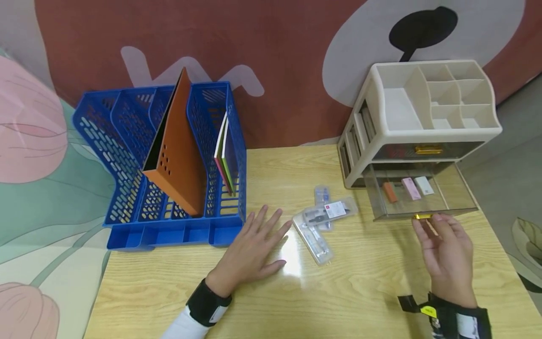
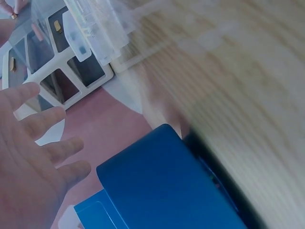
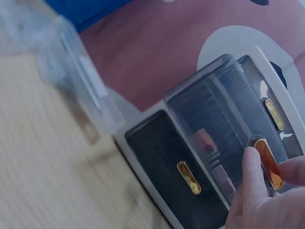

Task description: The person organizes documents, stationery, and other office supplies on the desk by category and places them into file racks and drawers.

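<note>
My right hand [image 1: 449, 254] pinches the gold handle [image 3: 269, 164] of a clear drawer between thumb and fingers. That drawer [image 1: 459, 190] is pulled out from the white desktop organizer [image 1: 440, 135]. Inside lie three small eraser-like blocks: an orange block [image 1: 389, 192], a pink block [image 1: 410, 188] and a white block [image 1: 424, 185]. My left hand [image 1: 250, 254] is spread palm down, fingers straight, at the front right corner of the blue file rack [image 1: 169, 230]. It holds nothing. Just right of its fingertips, clear plastic cases [image 1: 315, 240] overlap in a small pile.
An orange folder box [image 1: 182, 155] leans in the blue rack, with thin booklets [image 1: 226, 155] in its right slot. The organizer's upper drawer [image 1: 402, 151] and lower drawer [image 3: 162, 152] are closed. A patterned cloth [image 1: 288, 84] hangs behind the wooden table [image 1: 360, 292].
</note>
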The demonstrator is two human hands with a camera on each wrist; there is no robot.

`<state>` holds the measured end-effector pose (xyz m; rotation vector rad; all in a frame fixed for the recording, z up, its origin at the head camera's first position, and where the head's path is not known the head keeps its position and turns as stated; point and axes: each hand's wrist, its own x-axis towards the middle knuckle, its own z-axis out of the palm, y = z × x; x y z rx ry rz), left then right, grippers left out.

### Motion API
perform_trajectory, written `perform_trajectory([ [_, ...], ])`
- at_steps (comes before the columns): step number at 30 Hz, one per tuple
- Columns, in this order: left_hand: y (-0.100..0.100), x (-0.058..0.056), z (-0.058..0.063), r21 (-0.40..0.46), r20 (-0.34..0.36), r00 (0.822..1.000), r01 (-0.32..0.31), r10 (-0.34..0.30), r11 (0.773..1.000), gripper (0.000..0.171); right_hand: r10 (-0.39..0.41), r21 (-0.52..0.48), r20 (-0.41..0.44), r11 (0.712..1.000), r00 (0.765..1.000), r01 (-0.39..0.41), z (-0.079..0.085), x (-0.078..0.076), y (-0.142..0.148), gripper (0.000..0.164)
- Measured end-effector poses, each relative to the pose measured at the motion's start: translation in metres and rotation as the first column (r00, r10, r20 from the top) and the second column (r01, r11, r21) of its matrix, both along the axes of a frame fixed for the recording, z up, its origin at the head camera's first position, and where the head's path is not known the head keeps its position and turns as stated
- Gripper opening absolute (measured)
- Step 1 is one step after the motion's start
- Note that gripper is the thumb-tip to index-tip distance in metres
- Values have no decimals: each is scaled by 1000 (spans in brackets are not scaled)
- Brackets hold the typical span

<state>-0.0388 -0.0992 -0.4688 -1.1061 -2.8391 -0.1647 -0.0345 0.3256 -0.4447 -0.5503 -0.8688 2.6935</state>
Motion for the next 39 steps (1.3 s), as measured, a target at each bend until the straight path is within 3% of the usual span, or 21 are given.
perform_trajectory([
  [10,-6,4,3,-13,-44,999,0,-1,1000,84,91,-41,5,995,996,-91,6,-9,1,10],
  [20,-13,7,3,-7,-41,999,-23,23,1000,84,148,-3,-12,989,989,-148,11,-38,3,12],
  [32,-18,14,1,13,-16,1000,1,-1,1000,85,224,63,50,972,973,-227,20,-79,7,18],
  [39,-20,19,-1,9,-24,1000,9,-9,1000,84,231,77,80,968,970,-238,22,-95,7,23],
])
